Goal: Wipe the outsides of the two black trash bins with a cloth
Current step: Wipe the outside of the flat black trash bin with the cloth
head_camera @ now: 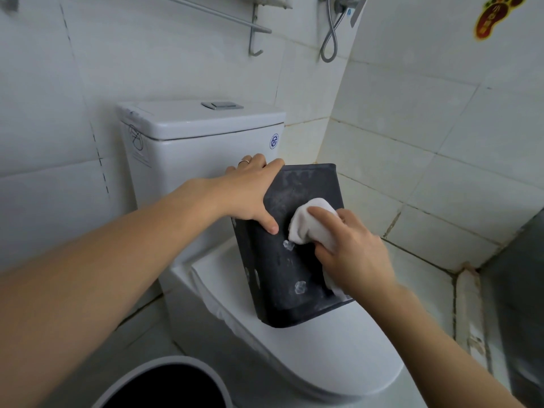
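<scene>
While tipped back on the closed toilet lid (309,357), black bin (290,278) seen upside-down or on end, broad dusty face toward the camera, lower edge resting on the lid, upper edge leaning near the tank (188,148). Pale smudges and scuffs noted across the face, two whitish blotches on the lower half.

Left hand (250,192): gripping the bin's upper left edge, fingers curled over the far side, thumb pressed flat on the front face. Ring visible on one finger.

Right hand (350,251): clutching a bunched white cloth (309,222), fingers curled round it, cloth pressed against the bin's face at mid-height, right of centre. Tail of cloth hanging below the palm, along the bin's right edge.

Second bin (164,387): round, grey rim, dark inside, standing on the floor at bottom left of view, below the left forearm, well apart from the first bin. Only upper part in view; outer colour not clear.

Surroundings: white tiled walls, chrome flush button (222,105) on top of the tank, metal towel rail (223,17) on the wall above, looped shower hose (331,39) to its right, red-and-yellow footprint sticker (497,14) on the right wall.
</scene>
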